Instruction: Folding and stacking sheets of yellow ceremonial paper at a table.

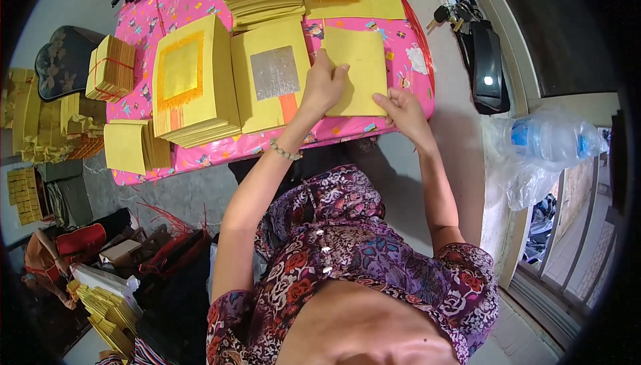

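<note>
Yellow paper, best kept square; our left hand half-curls atop, grip unclear; our right hand pinches one corner.

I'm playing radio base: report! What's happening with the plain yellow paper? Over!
Left hand on left side of yellow paper; right hand at lower right corner. Paper over pink tablecloth. Only hands on it; silver-squared paper close on its left.

I see a purple blouse with red, white and blue florals | short matching sleeves | pale buttons down the front | greenish beaded bracelet, left wrist
</note>
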`<state>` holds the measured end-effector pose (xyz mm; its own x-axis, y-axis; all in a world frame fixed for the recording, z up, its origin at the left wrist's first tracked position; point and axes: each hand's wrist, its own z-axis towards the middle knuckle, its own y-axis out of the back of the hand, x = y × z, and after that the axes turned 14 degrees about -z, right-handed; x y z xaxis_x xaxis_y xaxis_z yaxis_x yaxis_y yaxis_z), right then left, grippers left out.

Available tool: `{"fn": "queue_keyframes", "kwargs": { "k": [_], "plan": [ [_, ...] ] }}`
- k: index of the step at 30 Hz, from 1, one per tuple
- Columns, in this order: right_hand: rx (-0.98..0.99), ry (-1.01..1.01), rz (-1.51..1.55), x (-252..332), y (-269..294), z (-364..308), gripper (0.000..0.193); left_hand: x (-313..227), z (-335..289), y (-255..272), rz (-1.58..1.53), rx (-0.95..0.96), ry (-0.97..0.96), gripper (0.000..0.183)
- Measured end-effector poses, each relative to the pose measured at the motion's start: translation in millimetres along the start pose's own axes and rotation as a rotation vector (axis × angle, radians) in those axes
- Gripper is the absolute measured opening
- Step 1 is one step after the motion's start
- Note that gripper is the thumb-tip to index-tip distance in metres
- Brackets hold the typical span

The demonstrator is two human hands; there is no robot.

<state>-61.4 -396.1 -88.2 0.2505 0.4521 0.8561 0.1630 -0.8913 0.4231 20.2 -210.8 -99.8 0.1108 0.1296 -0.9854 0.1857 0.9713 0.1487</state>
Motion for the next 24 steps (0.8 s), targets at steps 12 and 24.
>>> {"fn": "queue_keyframes", "kwargs": {
  "k": [12, 24],
  "plan": [
    [-0.120, -0.011, -0.397, -11.6, -10.1, 6.1, 0.040, 14.8, 1.4, -9.1, 0.252, 0.041, 0.081, 0.031],
    [-0.457, 0.478, -0.925, -3.9, -7.3, 37.2, 0.055, 9.2, 3.8, -12.4, 0.284, 0.048, 0.169, 0.040]
  ]
}}
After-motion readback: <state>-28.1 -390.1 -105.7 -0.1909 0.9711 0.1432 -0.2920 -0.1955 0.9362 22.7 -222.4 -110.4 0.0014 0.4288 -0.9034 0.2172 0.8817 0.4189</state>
